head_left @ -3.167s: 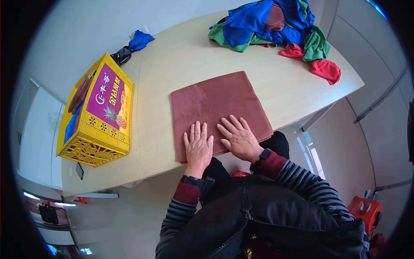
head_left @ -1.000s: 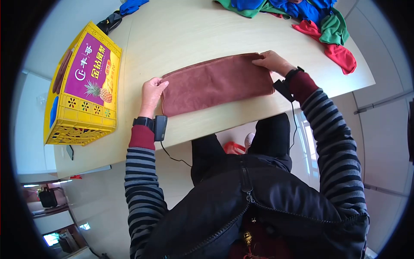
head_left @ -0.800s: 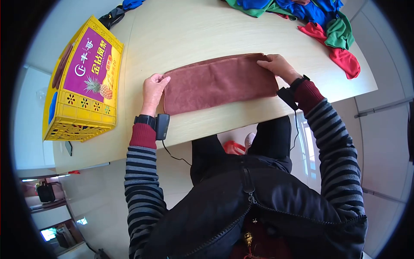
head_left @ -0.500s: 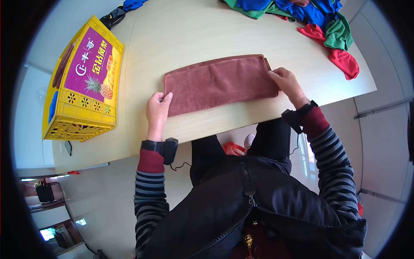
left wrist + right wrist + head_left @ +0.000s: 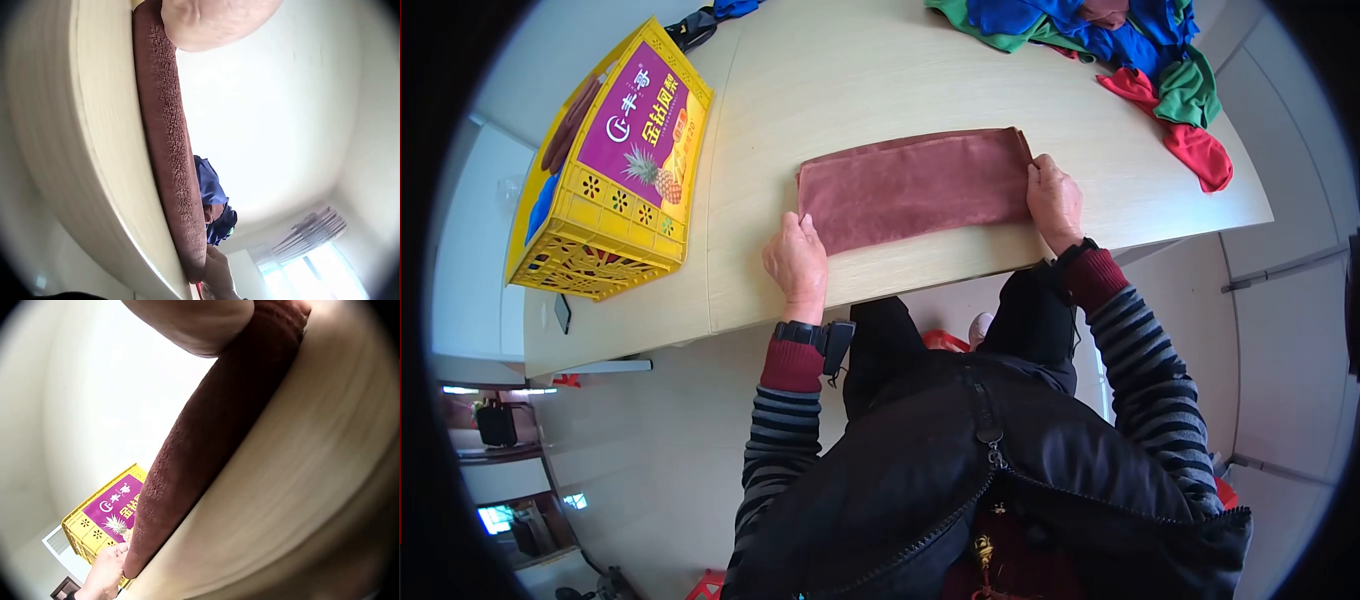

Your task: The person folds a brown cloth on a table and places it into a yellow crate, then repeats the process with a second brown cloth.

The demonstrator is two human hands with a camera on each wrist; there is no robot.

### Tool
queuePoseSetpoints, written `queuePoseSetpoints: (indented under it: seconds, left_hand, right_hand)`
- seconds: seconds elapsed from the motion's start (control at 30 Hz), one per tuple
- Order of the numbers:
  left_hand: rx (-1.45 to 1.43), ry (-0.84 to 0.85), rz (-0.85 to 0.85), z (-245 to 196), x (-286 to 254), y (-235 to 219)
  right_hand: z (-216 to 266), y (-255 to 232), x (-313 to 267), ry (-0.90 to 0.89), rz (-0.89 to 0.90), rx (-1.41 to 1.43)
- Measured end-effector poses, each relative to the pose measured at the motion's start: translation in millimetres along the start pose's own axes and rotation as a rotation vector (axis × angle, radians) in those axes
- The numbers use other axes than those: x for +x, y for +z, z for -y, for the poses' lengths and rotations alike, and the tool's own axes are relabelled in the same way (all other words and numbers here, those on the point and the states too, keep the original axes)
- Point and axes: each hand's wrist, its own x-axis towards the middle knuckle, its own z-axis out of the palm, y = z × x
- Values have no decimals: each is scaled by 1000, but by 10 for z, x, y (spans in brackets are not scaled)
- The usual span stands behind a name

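Note:
A brown towel (image 5: 915, 190), folded into a long strip, lies on the pale table in front of the person. My left hand (image 5: 797, 262) grips its left end near the front corner, thumb on top. At the opposite end my right hand (image 5: 1057, 205) holds the right edge with curled fingers. From the left wrist, the towel's thick folded front side (image 5: 172, 144) shows a rough pile, and the right hand (image 5: 217, 275) appears at its far end. In the right wrist view the towel (image 5: 187, 456) runs toward the left hand (image 5: 106, 572). The fingertips under the cloth are hidden.
A yellow crate (image 5: 600, 245) with a pineapple label and folded cloths inside stands at the left. A heap of blue, green, red and brown cloths (image 5: 1125, 50) lies at the back right. A phone (image 5: 563, 313) sits near the left table edge.
The towel was a wide square under both flat hands and is now a narrow folded strip. Both hands have slid from its far corners toward its near end edges.

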Motion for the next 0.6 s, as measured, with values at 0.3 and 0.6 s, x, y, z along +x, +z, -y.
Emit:
queuePoseSetpoints:
  seconds: [0.3,0.6]
  left_hand:
    - [144,130,-65,65,-214,-100]
    - [181,111,-70,57,-358,-165]
  right_hand:
    - [-20,-8,53,-42,116,-72]
    - [-13,-99,-59,-26,153,-42]
